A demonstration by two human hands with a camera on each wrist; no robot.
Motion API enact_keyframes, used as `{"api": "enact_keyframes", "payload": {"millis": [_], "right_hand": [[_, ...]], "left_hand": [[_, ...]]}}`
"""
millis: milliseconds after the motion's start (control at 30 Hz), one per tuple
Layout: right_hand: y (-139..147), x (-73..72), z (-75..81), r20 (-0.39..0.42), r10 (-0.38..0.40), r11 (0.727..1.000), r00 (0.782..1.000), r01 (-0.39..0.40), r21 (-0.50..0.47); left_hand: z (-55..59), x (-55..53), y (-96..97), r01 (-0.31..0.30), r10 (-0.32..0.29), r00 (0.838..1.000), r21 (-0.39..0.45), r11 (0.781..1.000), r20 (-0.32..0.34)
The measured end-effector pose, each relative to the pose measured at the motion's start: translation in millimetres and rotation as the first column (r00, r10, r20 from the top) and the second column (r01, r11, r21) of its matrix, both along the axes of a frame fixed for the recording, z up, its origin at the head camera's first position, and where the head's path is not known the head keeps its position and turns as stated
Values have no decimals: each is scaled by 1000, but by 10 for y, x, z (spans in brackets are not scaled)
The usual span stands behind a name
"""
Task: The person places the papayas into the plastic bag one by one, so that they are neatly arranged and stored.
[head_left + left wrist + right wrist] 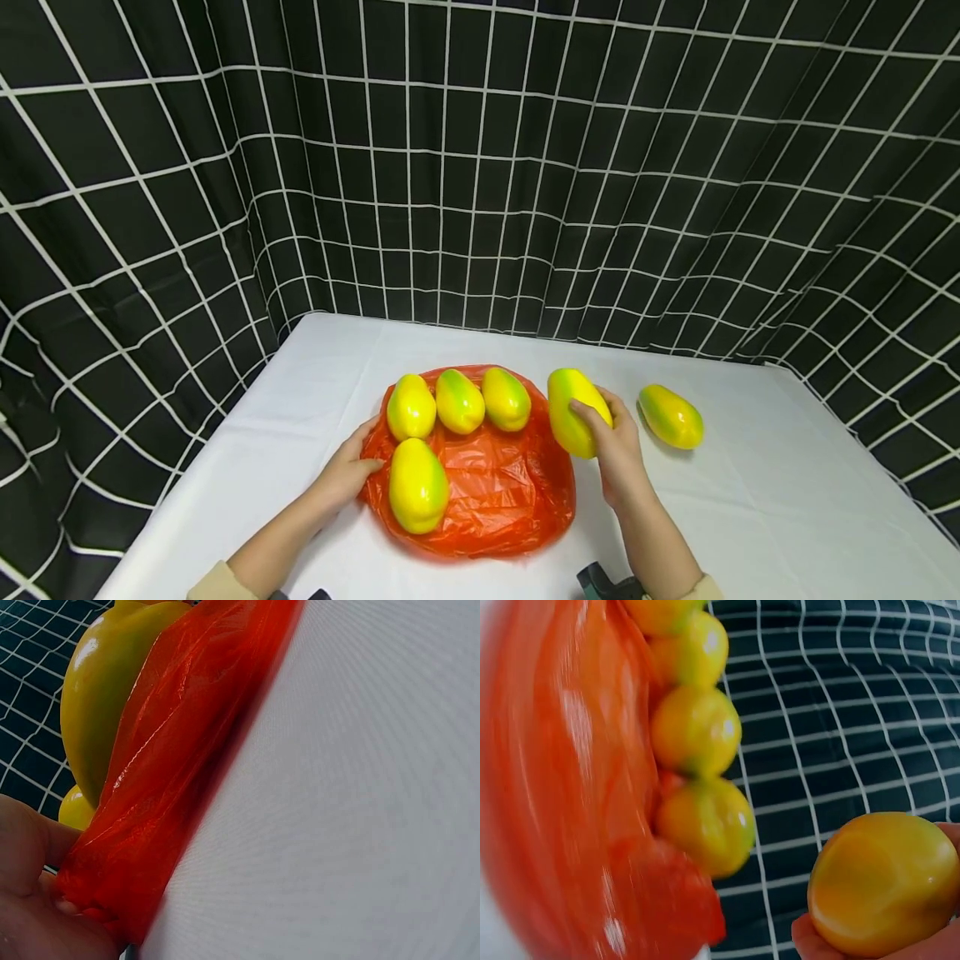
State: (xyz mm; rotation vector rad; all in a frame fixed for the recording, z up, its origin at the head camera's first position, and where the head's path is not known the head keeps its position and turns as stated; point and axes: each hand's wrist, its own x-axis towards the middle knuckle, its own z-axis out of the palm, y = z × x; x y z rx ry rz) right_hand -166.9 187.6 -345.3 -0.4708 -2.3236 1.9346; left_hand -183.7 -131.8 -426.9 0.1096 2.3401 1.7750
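A red plastic bag (502, 504) lies spread on the white table. Three yellow-green papayas sit in a row along its far side, the middle papaya (460, 402) between two others. Another papaya (418, 487) rests at the bag's near left. My left hand (347, 475) pinches the bag's left edge, thumb on top; the left wrist view shows the red film (172, 727) bunched at the fingers. Over the bag's right edge, my right hand (622, 450) holds a papaya (564, 408) between thumb and fingers. The right wrist view shows this held papaya (881, 881) apart from the row.
One more papaya (671, 417) lies on the white table (780, 492), to the right of my right hand. Black cloth (480, 183) with a white grid hangs behind and along both sides of the table.
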Motion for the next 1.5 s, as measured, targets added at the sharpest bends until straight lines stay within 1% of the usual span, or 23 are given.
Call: {"api": "enact_keyframes", "payload": {"millis": [200, 333, 467, 567, 800, 1067, 1267, 1500], "right_hand": [[-263, -4, -65, 2, 73, 996, 997, -73, -58], [-388, 17, -110, 18, 109, 992, 994, -107, -66], [-495, 47, -140, 38, 103, 993, 994, -101, -59], [-563, 65, -161, 37, 110, 992, 993, -107, -73], [-654, 115, -246, 32, 127, 991, 991, -125, -57], [-817, 170, -374, 69, 179, 982, 981, -175, -66], [-907, 187, -412, 90, 189, 981, 978, -183, -70], [-937, 215, -436, 94, 212, 976, 973, -206, -72]], "left_hand": [[-15, 4, -9, 1, 0, 1000, -7, 1000, 3], [-14, 3, -2, -5, 5, 1000, -5, 1000, 2], [-18, -1, 0, -9, 9, 1000, -9, 1000, 2], [-19, 2, 0, -11, 11, 1000, -10, 1000, 2], [-2, 5, 13, -6, 6, 1000, -5, 1000, 1], [-1, 7, 5, -4, 4, 1000, -7, 1000, -2], [3, 10, -6, -3, 3, 1000, -5, 1000, -4], [2, 8, 0, -4, 4, 1000, 1, 1000, 2]]}}
